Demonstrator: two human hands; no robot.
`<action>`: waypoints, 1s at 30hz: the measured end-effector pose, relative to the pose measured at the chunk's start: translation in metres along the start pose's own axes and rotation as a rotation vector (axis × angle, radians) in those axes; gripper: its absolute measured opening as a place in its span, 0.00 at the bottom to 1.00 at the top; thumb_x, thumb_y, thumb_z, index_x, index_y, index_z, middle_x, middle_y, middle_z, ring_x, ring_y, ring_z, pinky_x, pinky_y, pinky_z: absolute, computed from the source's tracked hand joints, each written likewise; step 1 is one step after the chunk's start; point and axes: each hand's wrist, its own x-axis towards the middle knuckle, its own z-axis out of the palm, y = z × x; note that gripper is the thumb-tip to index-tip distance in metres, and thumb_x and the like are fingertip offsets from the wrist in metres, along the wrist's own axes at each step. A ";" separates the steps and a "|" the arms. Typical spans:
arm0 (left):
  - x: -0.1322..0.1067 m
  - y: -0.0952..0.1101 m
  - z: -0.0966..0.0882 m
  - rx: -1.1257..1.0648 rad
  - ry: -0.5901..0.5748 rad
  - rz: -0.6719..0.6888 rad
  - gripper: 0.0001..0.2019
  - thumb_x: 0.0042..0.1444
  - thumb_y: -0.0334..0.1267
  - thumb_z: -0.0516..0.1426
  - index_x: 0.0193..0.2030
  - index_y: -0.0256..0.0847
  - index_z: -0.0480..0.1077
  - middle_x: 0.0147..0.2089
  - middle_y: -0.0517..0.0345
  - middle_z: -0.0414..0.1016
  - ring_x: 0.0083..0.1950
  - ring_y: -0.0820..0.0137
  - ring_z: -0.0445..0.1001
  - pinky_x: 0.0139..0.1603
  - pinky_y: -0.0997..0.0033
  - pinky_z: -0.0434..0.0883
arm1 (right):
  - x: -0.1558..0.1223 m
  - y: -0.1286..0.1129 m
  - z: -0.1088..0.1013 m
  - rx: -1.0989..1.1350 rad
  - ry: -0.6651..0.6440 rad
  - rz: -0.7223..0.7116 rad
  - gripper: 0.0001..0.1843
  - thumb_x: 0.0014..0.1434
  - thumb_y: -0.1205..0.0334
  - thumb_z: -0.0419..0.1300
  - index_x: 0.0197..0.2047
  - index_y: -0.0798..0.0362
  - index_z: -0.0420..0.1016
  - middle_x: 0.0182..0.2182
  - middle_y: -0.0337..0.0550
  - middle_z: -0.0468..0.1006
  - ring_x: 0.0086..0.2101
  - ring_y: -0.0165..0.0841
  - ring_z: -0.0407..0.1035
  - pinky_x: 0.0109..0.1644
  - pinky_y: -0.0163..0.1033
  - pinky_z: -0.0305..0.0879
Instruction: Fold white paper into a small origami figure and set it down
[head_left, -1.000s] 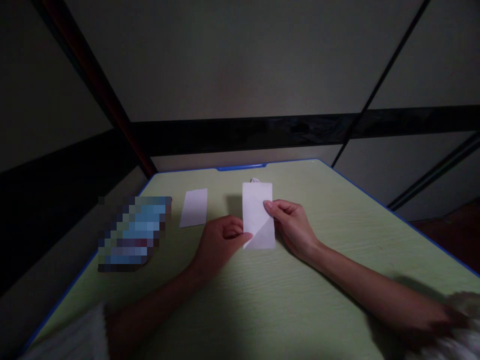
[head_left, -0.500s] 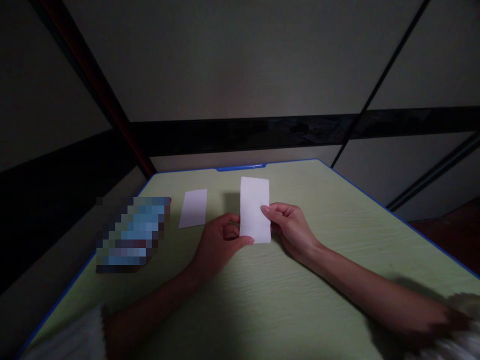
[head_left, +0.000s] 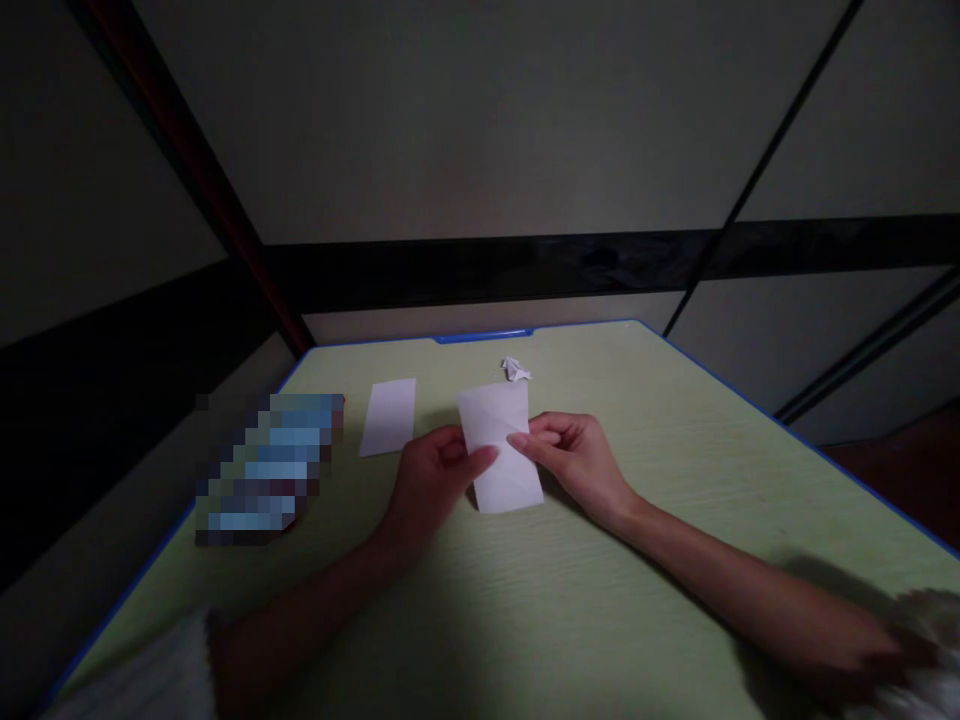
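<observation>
I hold a white paper rectangle (head_left: 501, 450) over the middle of a light green table (head_left: 525, 600). My left hand (head_left: 435, 480) pinches its left edge with thumb on top. On the right edge, my right hand (head_left: 574, 462) grips it between thumb and fingers. The sheet is tilted slightly and shows faint diagonal creases. A second white paper (head_left: 388, 416) lies flat to the left of it. Behind the held sheet sits a small folded or crumpled white paper piece (head_left: 514, 369).
A blurred blue object (head_left: 262, 465) lies near the table's left edge. The table has a blue rim (head_left: 484, 334) and stands against dim wall panels with dark frames. The room is dark.
The held sheet came down and tilted, its top now lower, uncovering the small white paper piece behind it. Both hands shifted closer together on the sheet.
</observation>
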 end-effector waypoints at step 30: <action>-0.002 0.003 0.001 0.214 0.059 0.093 0.02 0.40 0.33 0.58 0.22 0.37 0.69 0.20 0.62 0.72 0.21 0.76 0.68 0.20 0.81 0.62 | 0.000 -0.003 0.002 0.076 -0.106 0.064 0.07 0.34 0.66 0.66 0.18 0.59 0.72 0.14 0.34 0.70 0.16 0.21 0.60 0.21 0.29 0.54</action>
